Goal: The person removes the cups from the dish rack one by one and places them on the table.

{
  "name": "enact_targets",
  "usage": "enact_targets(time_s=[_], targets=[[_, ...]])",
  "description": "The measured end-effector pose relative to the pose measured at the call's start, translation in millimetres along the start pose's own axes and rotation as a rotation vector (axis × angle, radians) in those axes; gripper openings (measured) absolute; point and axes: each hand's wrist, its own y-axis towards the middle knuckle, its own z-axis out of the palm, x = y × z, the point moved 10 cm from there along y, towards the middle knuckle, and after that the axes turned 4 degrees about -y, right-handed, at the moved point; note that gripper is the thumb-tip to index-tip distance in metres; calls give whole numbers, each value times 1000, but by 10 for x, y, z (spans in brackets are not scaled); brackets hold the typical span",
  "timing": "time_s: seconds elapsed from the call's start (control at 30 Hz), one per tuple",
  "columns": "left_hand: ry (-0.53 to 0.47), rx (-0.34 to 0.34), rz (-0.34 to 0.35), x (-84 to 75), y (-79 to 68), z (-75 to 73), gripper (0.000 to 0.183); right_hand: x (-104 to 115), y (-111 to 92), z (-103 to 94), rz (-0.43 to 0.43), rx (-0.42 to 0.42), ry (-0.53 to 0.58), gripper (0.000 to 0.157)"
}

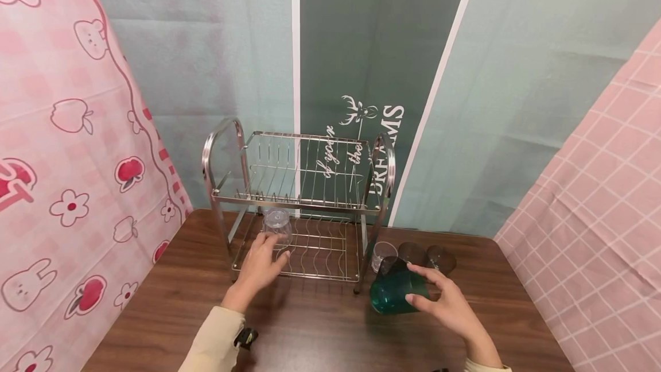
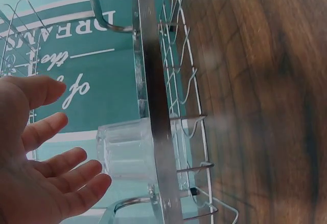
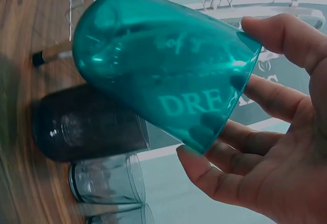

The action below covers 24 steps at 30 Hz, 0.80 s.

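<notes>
On the brown wooden bench (image 1: 320,334) stands a two-tier metal rack (image 1: 310,205). To its right, the right hand (image 1: 448,302) holds a tilted teal glass (image 1: 393,296) near the rim, while the left hand (image 1: 259,266), fingers loosely spread, holds nothing. Smoky glasses (image 1: 440,259) stand behind the teal one, and a clear glass (image 1: 277,221) sits on the rack's lower tier, just beside the left hand.

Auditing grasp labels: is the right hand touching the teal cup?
Touching. The right wrist view shows the right hand gripping the teal cup around its rim.
</notes>
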Motion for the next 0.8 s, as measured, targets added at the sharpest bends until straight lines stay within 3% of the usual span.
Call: enact_targets(time_s=[0.33,0.6,0.8], targets=[[53,-32,12,59,113,-61,38,-45,-32,-75,-8,72,-52,53],[114,-65,74,20,213,-81,35,-75,-32,-125,5,119,-181,52],[132,-75,77,17,301,-91,35,-92,32,-137,-23,110,-306,51]])
